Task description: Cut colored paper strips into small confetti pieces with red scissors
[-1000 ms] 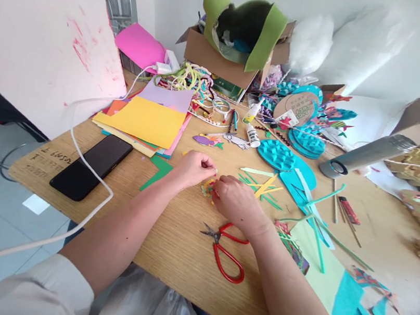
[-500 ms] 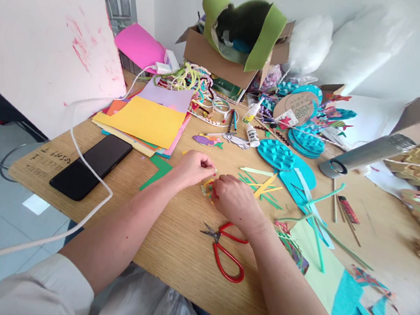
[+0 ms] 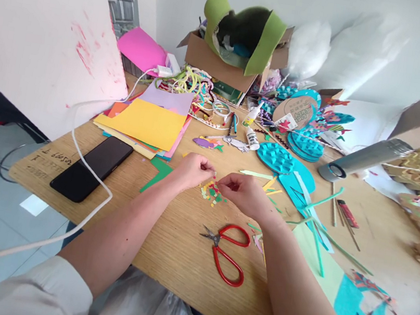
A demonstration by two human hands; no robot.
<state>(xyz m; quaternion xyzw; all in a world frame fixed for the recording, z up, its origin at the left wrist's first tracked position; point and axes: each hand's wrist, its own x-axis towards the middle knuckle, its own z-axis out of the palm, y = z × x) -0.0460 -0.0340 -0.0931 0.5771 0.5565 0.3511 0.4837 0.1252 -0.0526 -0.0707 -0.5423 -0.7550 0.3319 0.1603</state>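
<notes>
Small round paper dots [image 3: 210, 193] in yellow, green, red and pale tones lie in a loose pile on the wooden table. My left hand [image 3: 193, 170] hovers at the pile's upper left, thumb and forefinger pinched around something tiny and pale that I cannot make out. On the right side, my right hand [image 3: 242, 191] has its fingertips pressed together at the pile's edge; what they hold, if anything, is too small to tell. Red-handled scissors [image 3: 225, 252] rest below the pile, blades pointing left and slightly apart. A purple and orange paper fish [image 3: 205, 142] lies beyond my hands.
Coloured paper sheets [image 3: 148, 122] and a black phone [image 3: 92, 167] with a white cable [image 3: 104, 199] across it are on the left. Glue bottles [image 3: 252, 138] stand behind. Right of my arm lie teal felt pieces [image 3: 297, 181], green strips and a silver tube [image 3: 365, 159].
My right hand has shifted right, off the dots, and more of the pile shows now. My left hand stays nearly in place, still pinched. The view has tilted slightly.
</notes>
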